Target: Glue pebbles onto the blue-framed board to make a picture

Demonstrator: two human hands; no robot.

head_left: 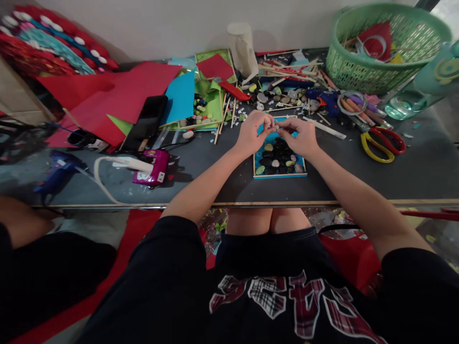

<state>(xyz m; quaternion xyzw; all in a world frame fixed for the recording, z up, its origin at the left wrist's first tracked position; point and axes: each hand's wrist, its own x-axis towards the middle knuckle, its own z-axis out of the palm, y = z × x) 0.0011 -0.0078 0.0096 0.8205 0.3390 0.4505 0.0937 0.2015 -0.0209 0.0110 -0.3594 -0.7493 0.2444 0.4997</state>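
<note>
Over the far part of a blue tray (280, 176) edged with thin sticks, both hands meet fingertip to fingertip. My left hand (255, 131) is closed, its fingers curled in a pinch. My right hand (300, 137) pinches too, with thumb and forefinger pressed together. A small pale stone (277, 127) shows between the two sets of fingertips, partly hidden by them. Inside the tray lie several black stones (278, 155) with some green, whitish and pinkish ones among them. The top of the tray is partly covered by my hands.
Scissors (377, 144), a glue gun (324, 101), a water bottle (403, 102) and a green basket (380, 76) are to the right. Left are red paper (118, 98), a phone (148, 114), a purple power socket (158, 168) and another glue gun (59, 172). Another person's arm (21, 222) is at far left.
</note>
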